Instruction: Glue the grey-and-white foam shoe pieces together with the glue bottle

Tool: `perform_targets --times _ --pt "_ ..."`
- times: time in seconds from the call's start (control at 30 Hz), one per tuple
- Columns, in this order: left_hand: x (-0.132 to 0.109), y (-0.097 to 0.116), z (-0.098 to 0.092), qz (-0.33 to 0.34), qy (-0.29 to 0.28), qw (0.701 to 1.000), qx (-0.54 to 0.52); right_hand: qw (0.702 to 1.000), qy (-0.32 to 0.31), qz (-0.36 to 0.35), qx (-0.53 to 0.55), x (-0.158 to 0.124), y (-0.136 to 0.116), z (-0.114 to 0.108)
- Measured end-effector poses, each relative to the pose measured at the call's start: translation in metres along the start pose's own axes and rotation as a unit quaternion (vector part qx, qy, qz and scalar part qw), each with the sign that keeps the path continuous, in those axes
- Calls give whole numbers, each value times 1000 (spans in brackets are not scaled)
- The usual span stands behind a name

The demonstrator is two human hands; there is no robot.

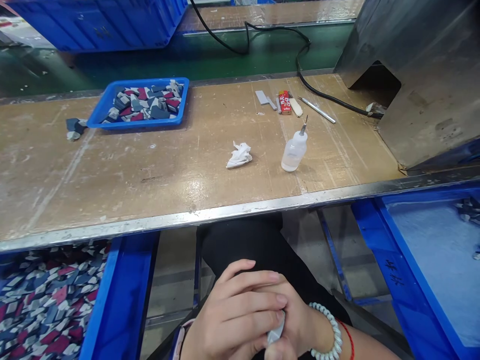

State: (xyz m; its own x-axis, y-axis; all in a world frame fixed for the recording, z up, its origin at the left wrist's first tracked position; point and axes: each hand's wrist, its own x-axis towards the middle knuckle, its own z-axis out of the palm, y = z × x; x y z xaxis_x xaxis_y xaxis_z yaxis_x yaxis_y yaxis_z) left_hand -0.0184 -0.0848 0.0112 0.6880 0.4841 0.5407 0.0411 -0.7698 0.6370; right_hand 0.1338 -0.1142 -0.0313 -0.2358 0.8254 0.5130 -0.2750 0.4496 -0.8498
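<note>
The left hand [236,310] and the right hand [294,317], both curled closed, together grip one white tissue [276,329] at the near side, below the metal-edged workbench [157,165].

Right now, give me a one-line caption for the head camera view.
Two hands hold a white tissue below a workbench.

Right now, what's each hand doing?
Left hand: closed on a small white piece.
Right hand: closed on the same piece.
</note>
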Motion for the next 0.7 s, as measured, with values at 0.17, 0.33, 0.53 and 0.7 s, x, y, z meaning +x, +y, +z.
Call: perform_targets --times 0.17,0.33,0.53,0.7 --pt "0 0 2 -13 5 1000 -23 999 -15 45 13 4 -5 -1" --pt "3 0 5 -11 12 1000 -13 997 -11 70 15 1 -5 2" --pt "11 7 2 -23 11 1000 12 997 -5 74 38 -5 1 1" --pt "18 23 3 -31 -31 995 92 999 -15 25 16 -10 6 -7"
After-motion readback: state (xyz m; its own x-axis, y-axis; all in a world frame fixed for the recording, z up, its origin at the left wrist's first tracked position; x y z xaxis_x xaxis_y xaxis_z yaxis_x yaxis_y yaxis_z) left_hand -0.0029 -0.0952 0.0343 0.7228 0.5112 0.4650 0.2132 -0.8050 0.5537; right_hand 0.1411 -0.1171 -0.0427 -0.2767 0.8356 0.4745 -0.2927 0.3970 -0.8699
